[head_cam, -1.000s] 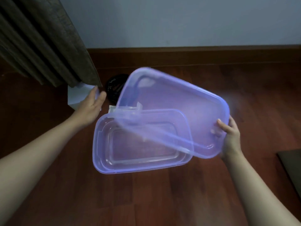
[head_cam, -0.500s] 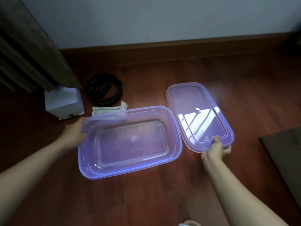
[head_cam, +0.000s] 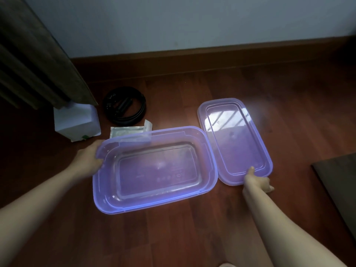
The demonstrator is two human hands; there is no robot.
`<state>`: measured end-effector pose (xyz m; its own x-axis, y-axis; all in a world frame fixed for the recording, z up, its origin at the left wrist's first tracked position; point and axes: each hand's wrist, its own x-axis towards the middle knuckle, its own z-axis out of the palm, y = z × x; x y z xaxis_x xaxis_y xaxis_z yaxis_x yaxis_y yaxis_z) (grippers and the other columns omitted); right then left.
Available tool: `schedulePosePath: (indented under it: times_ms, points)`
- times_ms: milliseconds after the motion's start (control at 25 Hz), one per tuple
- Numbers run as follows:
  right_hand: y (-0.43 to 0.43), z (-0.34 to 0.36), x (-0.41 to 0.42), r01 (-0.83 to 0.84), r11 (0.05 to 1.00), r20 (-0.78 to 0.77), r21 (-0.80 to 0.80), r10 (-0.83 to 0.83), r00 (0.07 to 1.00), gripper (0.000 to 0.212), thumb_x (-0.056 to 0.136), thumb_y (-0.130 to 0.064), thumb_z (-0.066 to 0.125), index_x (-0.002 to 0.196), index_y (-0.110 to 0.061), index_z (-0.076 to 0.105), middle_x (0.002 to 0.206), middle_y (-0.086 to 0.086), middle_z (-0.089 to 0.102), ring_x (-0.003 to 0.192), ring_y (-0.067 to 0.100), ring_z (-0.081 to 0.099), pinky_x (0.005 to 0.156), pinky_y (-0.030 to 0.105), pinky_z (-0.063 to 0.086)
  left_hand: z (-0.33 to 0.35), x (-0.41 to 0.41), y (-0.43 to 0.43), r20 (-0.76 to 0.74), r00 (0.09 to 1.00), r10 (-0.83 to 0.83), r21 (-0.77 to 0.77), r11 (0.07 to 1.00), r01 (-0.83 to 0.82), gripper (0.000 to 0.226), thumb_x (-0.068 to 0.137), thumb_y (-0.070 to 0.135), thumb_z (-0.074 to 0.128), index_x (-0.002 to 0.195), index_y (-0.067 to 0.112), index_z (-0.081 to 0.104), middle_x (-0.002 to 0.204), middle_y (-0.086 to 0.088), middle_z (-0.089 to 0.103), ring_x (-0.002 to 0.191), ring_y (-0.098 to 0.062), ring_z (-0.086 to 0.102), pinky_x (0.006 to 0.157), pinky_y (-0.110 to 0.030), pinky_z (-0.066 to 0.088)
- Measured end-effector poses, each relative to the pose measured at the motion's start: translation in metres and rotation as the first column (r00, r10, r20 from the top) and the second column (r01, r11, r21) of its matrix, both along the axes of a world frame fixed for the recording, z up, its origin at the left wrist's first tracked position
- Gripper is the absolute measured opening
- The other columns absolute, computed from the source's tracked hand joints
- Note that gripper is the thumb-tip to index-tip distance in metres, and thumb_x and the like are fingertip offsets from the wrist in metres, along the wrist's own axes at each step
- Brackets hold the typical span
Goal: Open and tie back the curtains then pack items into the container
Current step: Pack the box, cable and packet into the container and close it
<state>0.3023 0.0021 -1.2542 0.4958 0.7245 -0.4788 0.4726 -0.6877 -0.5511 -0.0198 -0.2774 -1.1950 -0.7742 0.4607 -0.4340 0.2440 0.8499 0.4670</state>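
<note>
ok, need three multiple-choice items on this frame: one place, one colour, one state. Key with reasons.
1. Where is the lid relative to the container?
A. on top of it
B. on the floor to its right
C. inside it

2. What colour is the box beside the curtain?
A. white
B. red
C. black

3. What state is the container in?
A. open and empty
B. open and half full
C. closed

Key:
1 B: the lid lies on the floor by the container's right rim, with the right hand on its near edge.
2 A: its faces are white.
3 A: the bare bottom shows, and the left hand grips the rim.
</note>
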Motion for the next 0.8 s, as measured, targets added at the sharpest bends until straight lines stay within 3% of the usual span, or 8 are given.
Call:
schedulePosePath:
  times_ms: [80, 160, 280, 360, 440, 560, 720, 800]
  points:
    - [-0.003, 0.006, -0.004, 0.022, 1.000, 0.014, 0.006, -0.022, 1.000, 0.067, 0.091, -0.032, 0.058, 0.142, 0.001, 0.029, 0.147, 0.028, 0.021, 0.130, 0.038, 0.037, 0.104, 0.039, 0.032, -0.001, -0.001, -0.001, -0.005, 1.000, -0.004, -0.010, 1.000, 0.004, 0.062, 0.079, -0.006, 0.059, 0.135, 0.018, 0.045, 0.119, -0.018, 0.060, 0.105, -0.035, 0.057, 0.077, -0.031, 0.041]
    - [-0.007, 0.013, -0.012, -0.083, 0.959, 0.027, 0.272, 0.078, 0.997, 0.067, 0.090, -0.027, 0.060, 0.143, -0.002, 0.027, 0.144, 0.030, 0.021, 0.127, 0.041, 0.037, 0.103, 0.036, 0.032, -0.003, -0.001, -0.002, -0.005, 1.000, 0.002, -0.012, 1.000, -0.002, 0.062, 0.079, -0.005, 0.058, 0.135, 0.020, 0.045, 0.119, -0.018, 0.060, 0.105, -0.035, 0.057, 0.076, -0.030, 0.041]
    - [-0.019, 0.026, -0.039, -0.449, 0.706, 0.067, 0.548, 0.498, 0.864, 0.042, 0.093, -0.027, 0.054, 0.127, -0.003, 0.048, 0.125, 0.020, 0.043, 0.098, 0.028, 0.051, 0.092, 0.032, 0.039, -0.004, -0.001, -0.003, -0.008, 1.000, 0.001, -0.003, 1.000, -0.001, 0.062, 0.080, -0.006, 0.057, 0.135, 0.020, 0.045, 0.118, -0.018, 0.060, 0.097, -0.033, 0.057, 0.074, -0.030, 0.042]
    - [-0.028, 0.035, -0.059, -0.631, 0.569, -0.001, 0.527, 0.743, 0.669, 0.041, 0.092, -0.039, 0.048, 0.122, -0.011, 0.053, 0.117, 0.006, 0.050, 0.097, 0.017, 0.052, 0.093, 0.039, 0.045, -0.006, 0.000, -0.004, -0.003, 1.000, 0.002, -0.002, 1.000, -0.002, 0.062, 0.080, -0.007, 0.055, 0.135, 0.020, 0.045, 0.116, -0.019, 0.061, 0.087, -0.028, 0.056, 0.072, -0.031, 0.044]
    - [-0.034, 0.040, -0.072, -0.771, 0.454, -0.058, 0.448, 0.875, 0.481, 0.058, 0.086, -0.049, 0.051, 0.133, -0.016, 0.045, 0.128, 0.001, 0.051, 0.111, 0.017, 0.052, 0.098, 0.040, 0.045, -0.009, 0.000, -0.006, -0.002, 1.000, 0.005, 0.001, 1.000, -0.005, 0.062, 0.080, -0.007, 0.054, 0.134, 0.021, 0.046, 0.114, -0.019, 0.062, 0.087, -0.029, 0.059, 0.073, -0.033, 0.048]
    - [-0.037, 0.029, -0.074, -0.932, 0.273, 0.044, 0.238, 0.956, 0.292, 0.078, 0.083, -0.029, 0.067, 0.147, -0.016, 0.024, 0.144, 0.007, 0.045, 0.125, 0.028, 0.049, 0.098, 0.036, 0.040, -0.009, -0.001, -0.008, 0.031, 0.999, 0.019, 0.032, 0.999, -0.020, 0.058, 0.081, -0.001, 0.055, 0.133, 0.024, 0.045, 0.116, -0.017, 0.063, 0.098, -0.034, 0.062, 0.081, -0.036, 0.051]
    - [-0.039, 0.023, -0.077, -0.951, 0.282, 0.117, 0.127, 0.948, 0.297, 0.078, 0.074, 0.005, 0.050, 0.144, -0.022, 0.028, 0.125, 0.010, 0.064, 0.108, 0.039, 0.059, 0.085, 0.040, 0.045, -0.007, -0.007, -0.009, -0.131, 0.987, 0.094, 0.105, 0.991, -0.080, 0.056, 0.080, 0.043, 0.051, 0.132, 0.026, 0.044, 0.131, -0.007, 0.053, 0.117, -0.031, 0.051, 0.094, -0.042, 0.044]
    - [-0.041, 0.025, -0.078, -0.952, 0.285, 0.133, 0.111, 0.945, 0.299, 0.077, 0.072, 0.007, 0.049, 0.142, -0.019, 0.030, 0.124, 0.007, 0.064, 0.108, 0.039, 0.059, 0.084, 0.040, 0.045, -0.001, -0.027, -0.004, -0.356, 0.918, 0.177, 0.166, 0.978, -0.124, 0.057, 0.082, 0.034, 0.052, 0.135, 0.016, 0.042, 0.140, -0.011, 0.042, 0.126, -0.031, 0.042, 0.098, -0.045, 0.041]
